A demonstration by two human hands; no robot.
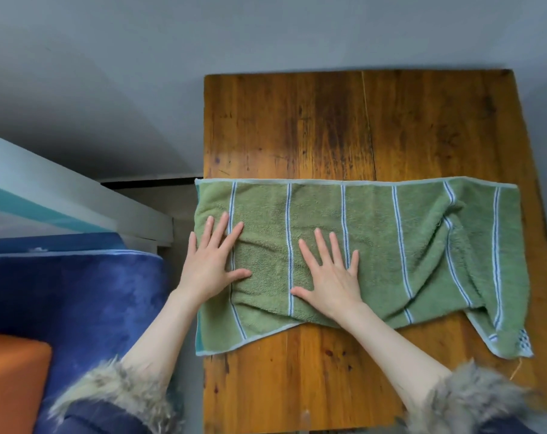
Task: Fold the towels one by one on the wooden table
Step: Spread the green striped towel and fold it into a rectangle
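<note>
Green striped towel (391, 245), rumpled rightward

A green terry towel (391, 245) with thin white-and-blue stripes and a pale blue hem lies lengthwise across the wooden tabletop (344, 126), folded to a long band. Its far edge runs straight; the near edge slants, the right end is rumpled, and its left end overhangs the edge.
</note>
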